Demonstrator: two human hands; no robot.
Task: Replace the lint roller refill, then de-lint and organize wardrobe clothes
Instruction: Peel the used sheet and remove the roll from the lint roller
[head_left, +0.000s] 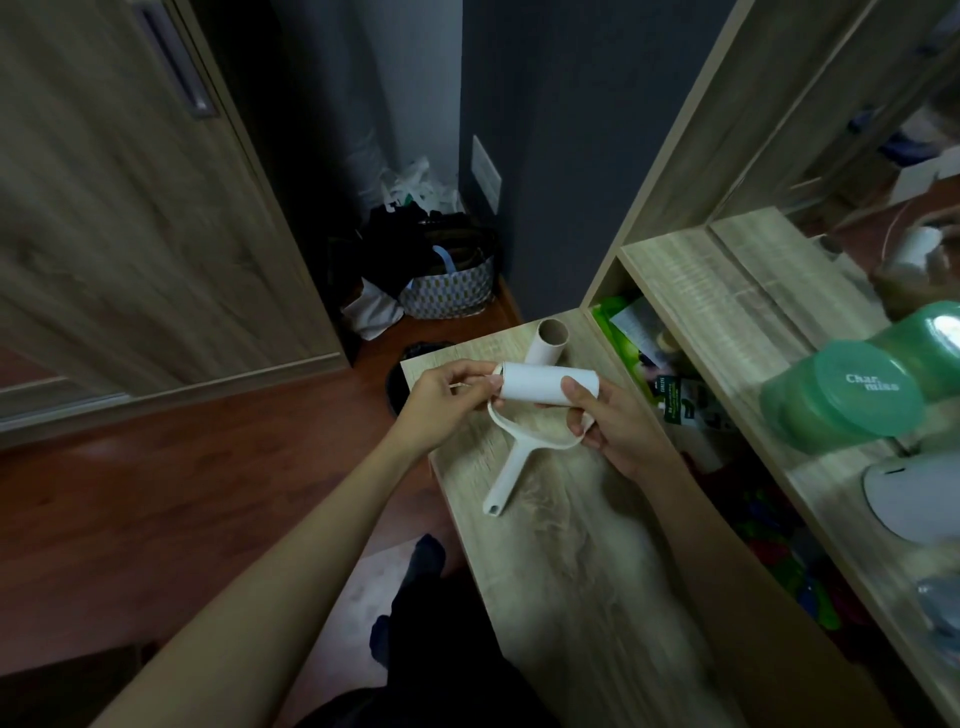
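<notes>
At the nine o'clock end of the roll, the left hand (441, 397) is seen with thumb and fingertips pinched on the tip of the fork arm where it meets the roll's open end. The white paper-wrapped cylindrical lint roller refill (540, 387) is held just above the pale wood-grain desktop (571, 545), lying roughly nine to three, between the two hands. It is judged to be light, with a stiff hollow core but a tacky, easily creased outer sheet, so the bare ends are to be preferred as holding points over the wrapped face. Below it, the white plastic Y-shaped roller frame (511, 467) is seen with its slim handle pointing to seven o'clock; it is taken to be light, smooth and springy enough in its arms to be spread over the core. At twelve o'clock from the refill, a bare brown cardboard tube (548, 343) lies on the desktop, presumably the spent core. At three to four o'clock, the right hand (618, 421) is curled round the refill's end and the frame's arm. Well apart at three o'clock, a green translucent lidded tub (852, 395) rests on the shelf.
</notes>
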